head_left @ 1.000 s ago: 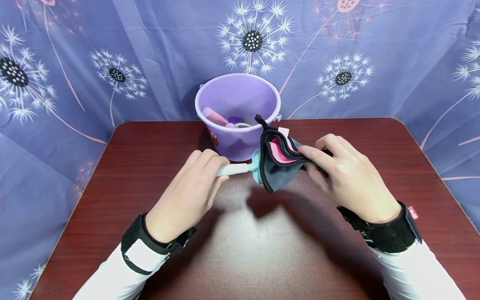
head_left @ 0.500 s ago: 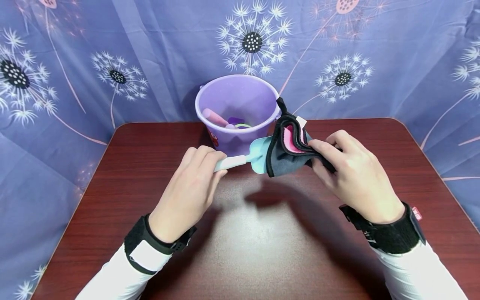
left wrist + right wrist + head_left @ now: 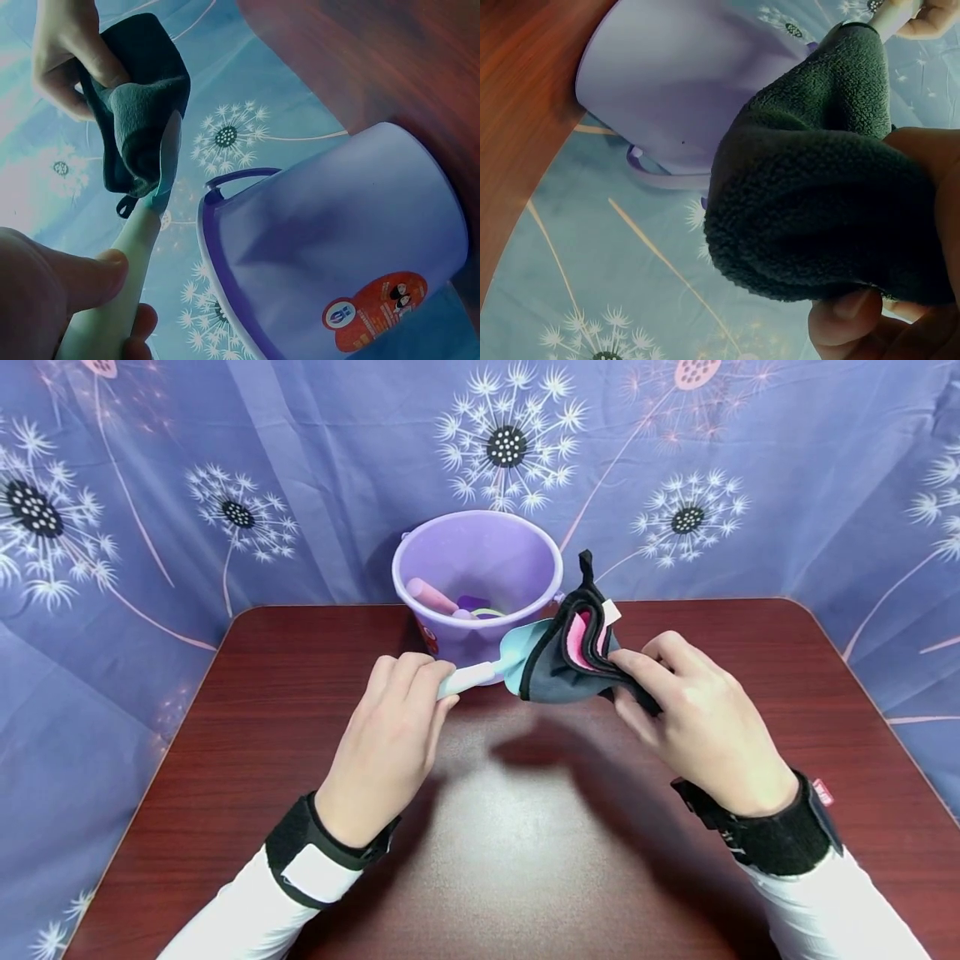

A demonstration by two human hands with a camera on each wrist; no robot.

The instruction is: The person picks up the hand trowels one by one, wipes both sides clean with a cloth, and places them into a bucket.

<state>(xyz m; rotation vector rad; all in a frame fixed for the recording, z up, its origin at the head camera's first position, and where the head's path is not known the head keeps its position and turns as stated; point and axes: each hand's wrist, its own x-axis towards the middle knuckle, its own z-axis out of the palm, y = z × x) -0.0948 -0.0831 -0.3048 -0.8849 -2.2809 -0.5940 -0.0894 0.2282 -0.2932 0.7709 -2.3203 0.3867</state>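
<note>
In the head view my left hand (image 3: 393,727) grips the whitish handle (image 3: 467,679) of a toy shovel, its thumb along the handle in the left wrist view. The light blue blade (image 3: 516,650) points right. A folded grey cloth (image 3: 558,670) with black edging and pink layers lies against the blade and hides its far end. My right hand (image 3: 693,722) pinches the cloth's right end between thumb and fingers. Close up in the right wrist view, the fuzzy cloth (image 3: 802,217) covers the shovel's blade. Both things are held above the table.
Just behind the shovel stands a purple bucket (image 3: 450,639) at the table's back edge. Inside it lie a pink rod-like handle (image 3: 432,597) and other purple and green pieces. The dark red table (image 3: 247,718) meets a blue dandelion-print curtain (image 3: 330,485).
The cloth slid right along the blade, baring more of it, then shifted slightly back left. The blade has risen and tilts up more. Both hands keep their holds.
</note>
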